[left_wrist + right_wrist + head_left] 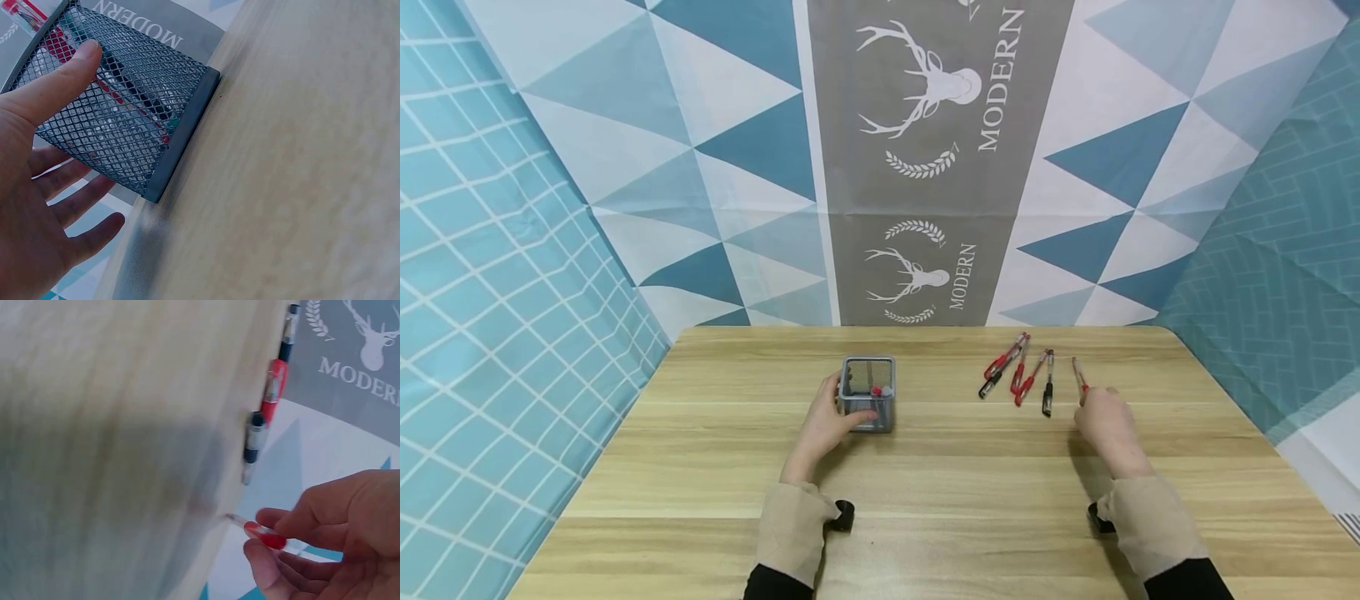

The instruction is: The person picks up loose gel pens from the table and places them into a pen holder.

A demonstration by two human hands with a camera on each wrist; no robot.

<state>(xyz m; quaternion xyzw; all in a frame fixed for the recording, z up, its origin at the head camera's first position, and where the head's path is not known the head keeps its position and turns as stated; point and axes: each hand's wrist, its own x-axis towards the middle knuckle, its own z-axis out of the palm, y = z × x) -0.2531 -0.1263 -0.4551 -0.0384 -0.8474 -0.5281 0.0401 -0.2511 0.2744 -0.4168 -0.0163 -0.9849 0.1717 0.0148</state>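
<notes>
On the surface (962,500), near the far edge and left of its middle, the left hand (826,421) holds a mesh cup (883,422), thumb in front, grip partly open. Toward the far right corner, the right hand (1108,423) pinches a red pen (270,538), grip almost closed. Other pens (1047,400) lie between.

the left hand (827,423) grips with thumb outstretched while the right hand (1107,421) pinches.

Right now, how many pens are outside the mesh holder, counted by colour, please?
Red pens lying on the table: 3
Black pens lying there: 2
Red pen in the right hand: 1
Total: 6
</notes>
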